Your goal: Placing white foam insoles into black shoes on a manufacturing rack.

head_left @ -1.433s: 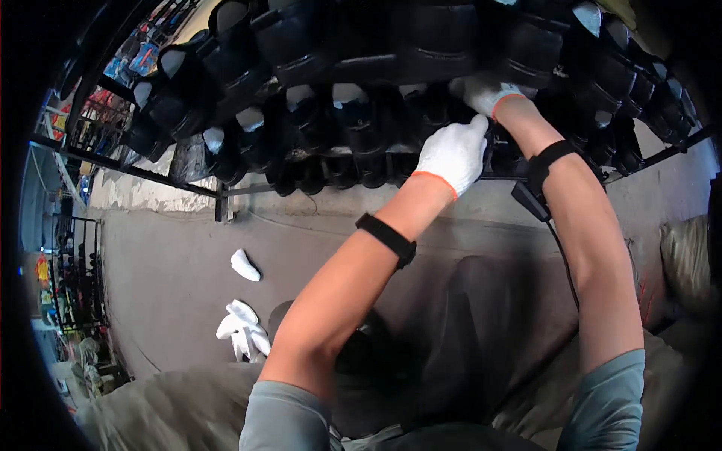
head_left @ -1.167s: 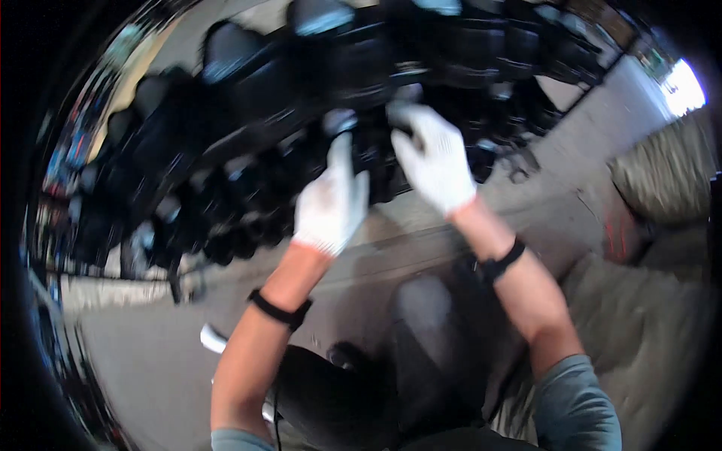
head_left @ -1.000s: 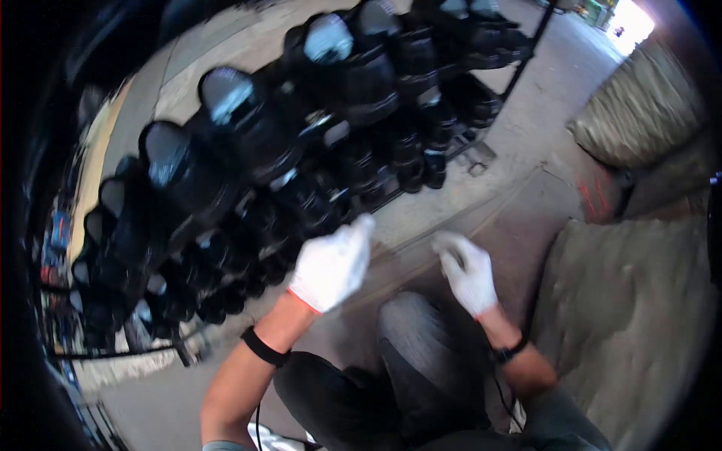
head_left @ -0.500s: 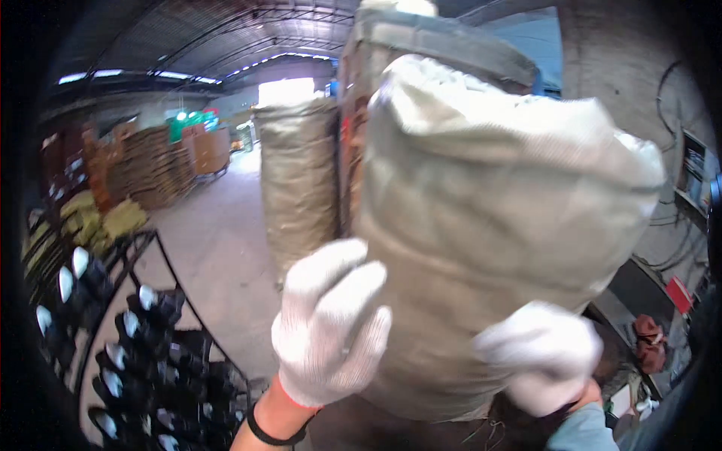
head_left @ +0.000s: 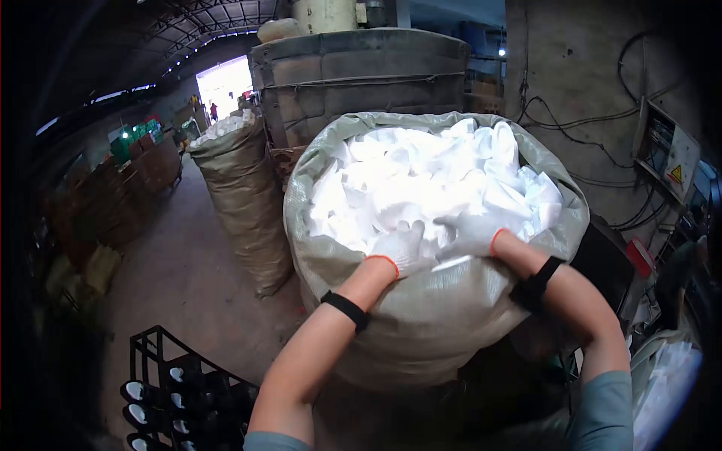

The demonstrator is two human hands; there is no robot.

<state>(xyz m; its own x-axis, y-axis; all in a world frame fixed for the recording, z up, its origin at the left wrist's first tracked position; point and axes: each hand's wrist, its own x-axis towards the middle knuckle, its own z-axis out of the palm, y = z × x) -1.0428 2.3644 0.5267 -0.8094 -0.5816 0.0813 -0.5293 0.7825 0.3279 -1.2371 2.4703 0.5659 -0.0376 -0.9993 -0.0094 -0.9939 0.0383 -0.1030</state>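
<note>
A big woven sack (head_left: 421,323) stands in front of me, its mouth wide and filled with white, curved, shell-like pieces (head_left: 421,177), overexposed in the glare. Both of my hands wear white knitted gloves with orange cuffs and reach over the sack's near rim. My left hand (head_left: 404,248) lies on the pieces with its fingers stretched away from me. Close beside it, my right hand (head_left: 472,233) points left across the pieces, fingers apart. Some fingertips blend into the white heap. A pale piece (head_left: 453,263) lies at the rim just below the right hand.
A second full sack (head_left: 242,203) stands to the left behind. At lower left is a black metal rack (head_left: 159,353) holding black shoes with white insides. A large bulky container (head_left: 361,71) rises behind the sack; an electrical box (head_left: 669,154) with cables hangs on the right wall.
The sack has gone from a side-on view to one looking into its open mouth, showing the white contents. Both hands have moved from in front of its side onto the pieces inside.
</note>
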